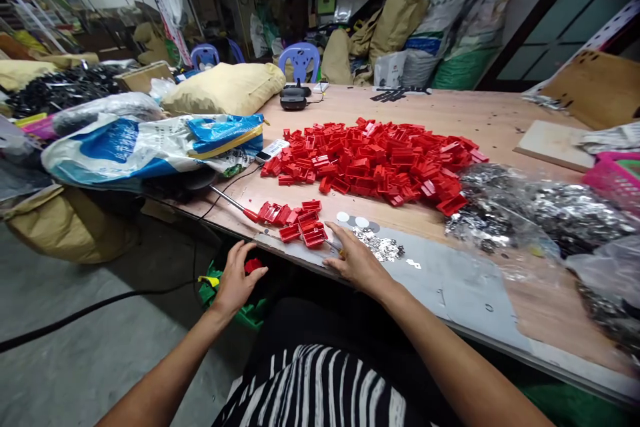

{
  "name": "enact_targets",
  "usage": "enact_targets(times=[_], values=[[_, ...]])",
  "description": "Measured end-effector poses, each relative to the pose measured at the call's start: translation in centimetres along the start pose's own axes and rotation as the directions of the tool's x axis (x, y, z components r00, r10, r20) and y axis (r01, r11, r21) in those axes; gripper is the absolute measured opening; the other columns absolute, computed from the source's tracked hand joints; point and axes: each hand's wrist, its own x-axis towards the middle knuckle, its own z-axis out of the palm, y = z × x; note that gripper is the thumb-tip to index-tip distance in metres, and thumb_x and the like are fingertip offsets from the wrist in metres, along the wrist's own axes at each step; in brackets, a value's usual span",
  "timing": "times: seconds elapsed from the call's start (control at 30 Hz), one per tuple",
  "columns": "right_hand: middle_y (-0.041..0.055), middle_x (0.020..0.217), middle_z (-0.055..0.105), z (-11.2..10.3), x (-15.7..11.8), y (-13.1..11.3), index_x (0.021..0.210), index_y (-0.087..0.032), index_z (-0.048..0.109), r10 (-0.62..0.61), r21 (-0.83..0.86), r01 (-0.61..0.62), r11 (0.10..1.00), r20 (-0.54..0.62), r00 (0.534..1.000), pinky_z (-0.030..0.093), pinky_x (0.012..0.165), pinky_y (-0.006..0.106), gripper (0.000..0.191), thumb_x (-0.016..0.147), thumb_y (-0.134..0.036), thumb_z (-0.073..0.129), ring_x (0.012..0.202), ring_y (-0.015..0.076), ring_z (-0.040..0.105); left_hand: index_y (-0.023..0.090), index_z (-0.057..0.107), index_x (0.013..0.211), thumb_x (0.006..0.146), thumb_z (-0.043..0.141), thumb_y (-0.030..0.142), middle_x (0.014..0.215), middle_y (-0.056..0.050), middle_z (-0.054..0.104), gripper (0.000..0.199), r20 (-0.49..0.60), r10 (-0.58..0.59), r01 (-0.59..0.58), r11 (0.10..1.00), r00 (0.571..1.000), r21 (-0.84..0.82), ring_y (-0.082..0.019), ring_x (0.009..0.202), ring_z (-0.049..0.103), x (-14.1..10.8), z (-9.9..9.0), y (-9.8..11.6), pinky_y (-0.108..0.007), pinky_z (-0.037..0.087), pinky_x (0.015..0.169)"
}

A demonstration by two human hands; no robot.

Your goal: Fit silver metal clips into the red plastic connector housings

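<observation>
My left hand [239, 278] is just off the table's front edge, over a green basket [253, 313], with its fingers apart and a red piece [253, 265] showing behind them. At the table edge, my right hand [356, 260] has thumb and fingers bent around something small that I cannot make out. A small group of red plastic parts [314, 233] lies just left of its fingertips. Small silver metal pieces [384, 247] are spread on the grey mat [450, 293] beyond it. Behind them is a large heap of red parts [385, 160].
Clear bags of metal pieces [500, 207] sit at the right, near a pink basket [615, 177]. A blue and white sack [150, 147] and a phone [273, 150] lie at the left. A red-tipped tool [235, 203] and a black cable are near the front edge.
</observation>
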Motion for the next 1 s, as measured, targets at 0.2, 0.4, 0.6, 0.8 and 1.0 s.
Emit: enact_targets(times=[0.2, 0.4, 0.6, 0.8, 1.0], values=[[0.0103, 0.139, 0.046, 0.6, 3.8, -1.0, 0.147, -0.029, 0.028, -0.004, -0.017, 0.005, 1.0, 0.071, 0.997, 0.039, 0.103, 0.041, 0.085, 0.073, -0.022, 0.071, 0.124, 0.0249, 0.049, 0.015, 0.032, 0.143, 0.075, 0.067, 0.048, 0.15, -0.02, 0.032, 0.084, -0.029, 0.118, -0.103, 0.946, 0.993, 0.306, -0.034, 0.142, 0.025, 3.2, 0.3, 0.0, -0.052, 0.024, 0.114], [0.012, 0.14, 0.044, 1.5, 5.5, -1.4, 0.145, -0.026, 0.033, -0.016, -0.076, 0.024, 0.997, 0.112, 0.994, 0.037, 0.105, 0.042, 0.081, 0.074, -0.022, 0.07, 0.128, 0.0267, 0.045, 0.007, 0.028, 0.144, 0.068, 0.068, 0.061, 0.15, -0.027, 0.028, 0.101, 0.087, 0.015, -0.052, 0.894, 0.996, 0.444, -0.04, 0.143, 0.017, 6.4, 1.8, 0.3, -0.066, 0.01, 0.11], [0.0091, 0.134, 0.048, 2.6, 5.7, -2.1, 0.143, -0.031, 0.036, -0.068, -0.029, 0.072, 0.997, 0.112, 0.991, 0.039, 0.104, 0.042, 0.077, 0.075, -0.025, 0.071, 0.124, 0.0252, 0.049, 0.012, 0.033, 0.142, 0.07, 0.068, 0.059, 0.151, -0.023, 0.031, 0.093, 0.107, 0.045, -0.084, 0.914, 0.993, 0.396, -0.036, 0.145, 0.014, 4.9, 1.7, 0.2, -0.062, 0.01, 0.112], [0.0093, 0.127, 0.05, 4.0, 5.0, -3.4, 0.134, -0.025, 0.047, -0.11, 0.023, 0.108, 0.994, 0.113, 0.988, 0.044, 0.098, 0.039, 0.059, 0.078, -0.025, 0.068, 0.114, 0.0235, 0.055, 0.025, 0.039, 0.14, 0.064, 0.079, 0.041, 0.152, -0.013, 0.032, 0.086, 0.072, 0.042, -0.049, 0.994, 0.997, 0.1, -0.035, 0.145, 0.011, 2.2, 2.5, 1.4, -0.059, 0.013, 0.113], [0.0066, 0.117, 0.051, 5.1, 4.4, -4.1, 0.123, -0.024, 0.053, -0.136, 0.101, 0.127, 0.987, 0.082, 0.987, 0.049, 0.091, 0.034, 0.048, 0.078, -0.019, 0.067, 0.102, 0.019, 0.059, 0.034, 0.039, 0.136, 0.075, 0.072, 0.037, 0.15, -0.008, 0.034, 0.069, -0.052, -0.354, 0.207, 0.654, 0.934, -0.728, -0.028, 0.138, 0.034, -0.9, 4.1, 3.2, -0.048, 0.035, 0.107]])
